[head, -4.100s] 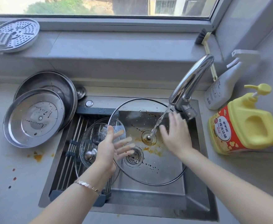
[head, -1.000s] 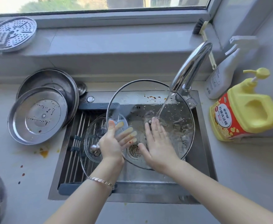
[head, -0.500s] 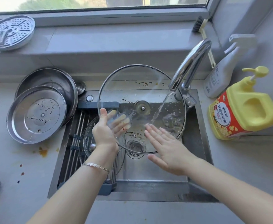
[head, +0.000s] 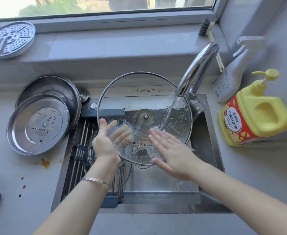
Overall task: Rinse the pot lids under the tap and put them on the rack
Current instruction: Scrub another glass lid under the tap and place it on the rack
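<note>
Left grip [head: 105, 143] pinches the glass lid [head: 144, 106] at its 8 o'clock rim, thumb in front, fingers behind. Right grip [head: 171, 153] lies flat, fingers straight, on the lid at 5 o'clock. The lid is tilted over the sink [head: 156, 182], under the stream from the tap [head: 196, 70].

A big steel-rimmed glass lid [head: 144, 102] stands tilted under the stream from the tap [head: 197, 68]. A smaller glass lid [head: 89, 150] lies on the rack [head: 81, 133]; two steel lids [head: 39, 124] overlap left of it
</note>
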`<state>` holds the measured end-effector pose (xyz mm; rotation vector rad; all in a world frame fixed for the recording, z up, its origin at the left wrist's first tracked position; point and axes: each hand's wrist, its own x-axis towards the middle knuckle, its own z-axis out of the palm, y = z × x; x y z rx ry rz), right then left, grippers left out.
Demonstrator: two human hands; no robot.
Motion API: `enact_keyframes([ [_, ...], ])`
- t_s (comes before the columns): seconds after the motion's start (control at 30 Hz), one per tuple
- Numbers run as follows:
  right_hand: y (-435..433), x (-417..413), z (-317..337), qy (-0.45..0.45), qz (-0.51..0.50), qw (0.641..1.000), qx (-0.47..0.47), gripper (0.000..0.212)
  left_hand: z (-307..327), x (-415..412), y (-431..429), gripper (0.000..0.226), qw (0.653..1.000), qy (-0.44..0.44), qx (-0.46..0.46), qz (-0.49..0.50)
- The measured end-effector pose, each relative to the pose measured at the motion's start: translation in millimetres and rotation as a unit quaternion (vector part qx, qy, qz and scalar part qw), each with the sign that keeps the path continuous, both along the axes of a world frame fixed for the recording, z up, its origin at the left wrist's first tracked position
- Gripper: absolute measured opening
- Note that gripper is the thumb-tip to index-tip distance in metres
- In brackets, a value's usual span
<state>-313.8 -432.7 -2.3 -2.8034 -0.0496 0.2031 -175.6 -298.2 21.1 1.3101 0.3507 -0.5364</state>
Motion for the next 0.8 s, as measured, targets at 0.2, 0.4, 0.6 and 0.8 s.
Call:
enact_keyframes([
  [0.2,7.3,26.0,18.9,0.023,0.031,0.999,-0.001,0.079,1.7,-11.5,-6.9,0.049,0.998,0.037,-0.031,-0.028],
  [0.4,16.5,56.7,26.4,0.001,0.012,1.000,0.002,0.084,0.6,-30.9,-24.8,0.056,0.982,0.111,-0.147,-0.037],
  [0.6,11.5,28.5,27.8,0.048,0.144,0.988,0.035,0.065,-3.9,-33.5,-20.5,0.070,0.982,0.159,-0.078,-0.065],
  [0.8,-2.7,40.1,18.1,0.050,0.049,0.997,-0.021,0.082,-10.1,-44.9,-21.4,0.058,0.971,0.165,-0.152,-0.086],
])
